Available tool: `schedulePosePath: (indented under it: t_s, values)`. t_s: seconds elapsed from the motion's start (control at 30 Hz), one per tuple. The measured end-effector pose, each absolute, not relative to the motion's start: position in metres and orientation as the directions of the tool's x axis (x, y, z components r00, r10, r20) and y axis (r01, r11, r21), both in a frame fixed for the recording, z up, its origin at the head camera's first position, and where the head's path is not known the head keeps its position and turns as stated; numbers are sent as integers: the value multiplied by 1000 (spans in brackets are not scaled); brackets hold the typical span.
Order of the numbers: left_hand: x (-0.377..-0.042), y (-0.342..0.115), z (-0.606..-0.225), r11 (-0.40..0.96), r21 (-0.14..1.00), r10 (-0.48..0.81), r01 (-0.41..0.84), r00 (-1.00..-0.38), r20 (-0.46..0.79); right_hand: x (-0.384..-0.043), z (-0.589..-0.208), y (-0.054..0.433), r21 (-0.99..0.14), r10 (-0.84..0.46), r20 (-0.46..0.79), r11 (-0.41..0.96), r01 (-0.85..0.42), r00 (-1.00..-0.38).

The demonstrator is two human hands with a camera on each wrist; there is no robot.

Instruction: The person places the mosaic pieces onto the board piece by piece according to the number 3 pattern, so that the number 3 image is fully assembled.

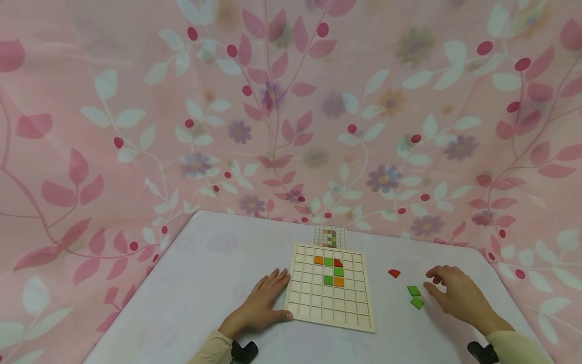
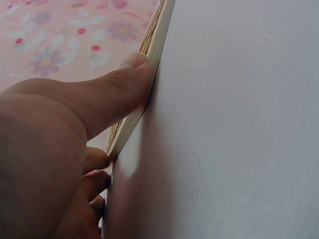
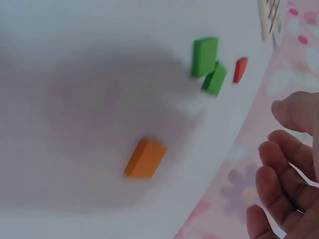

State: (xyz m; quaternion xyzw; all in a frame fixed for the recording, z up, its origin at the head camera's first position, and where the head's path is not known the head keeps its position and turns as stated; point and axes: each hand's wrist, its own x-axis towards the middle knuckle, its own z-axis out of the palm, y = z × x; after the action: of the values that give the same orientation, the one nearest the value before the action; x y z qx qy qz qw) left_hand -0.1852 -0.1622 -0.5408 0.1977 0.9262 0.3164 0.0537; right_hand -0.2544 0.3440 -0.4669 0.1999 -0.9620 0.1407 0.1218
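A pale wooden grid board (image 1: 309, 306) lies on the table, with orange, green and red pieces set in some of its squares. My left hand (image 1: 265, 301) rests at the board's left edge. Up close in the left wrist view, its thumb (image 2: 117, 87) presses against the board's side. My right hand (image 1: 461, 296) hovers over the table at the right, fingers loosely bent and holding nothing. Two green squares (image 1: 414, 290) and a red quarter-circle piece (image 1: 394, 273) lie to its left. A loose orange block (image 3: 145, 158) shows only in the right wrist view; the hand hides it from the head view.
Behind the board stands a small card (image 1: 320, 237) printed with a grid of coloured shapes. A white cloth covers the table (image 1: 218, 263). Pink floral fabric (image 1: 291, 126) hangs along the table's far edge and sides.
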Motion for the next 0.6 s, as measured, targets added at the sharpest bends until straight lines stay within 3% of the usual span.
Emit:
schedulePosePath:
  t_s: [0.23, 0.6]
  values:
    - [-183, -164, -540, 714, 610, 405, 343, -913, 40, -247, -471, 381, -191, -324, 172, 916, -354, -930]
    - [-184, -163, -540, 718, 596, 411, 360, -910, 54, -238, -488, 415, -276, -316, 15, 911, -308, -949]
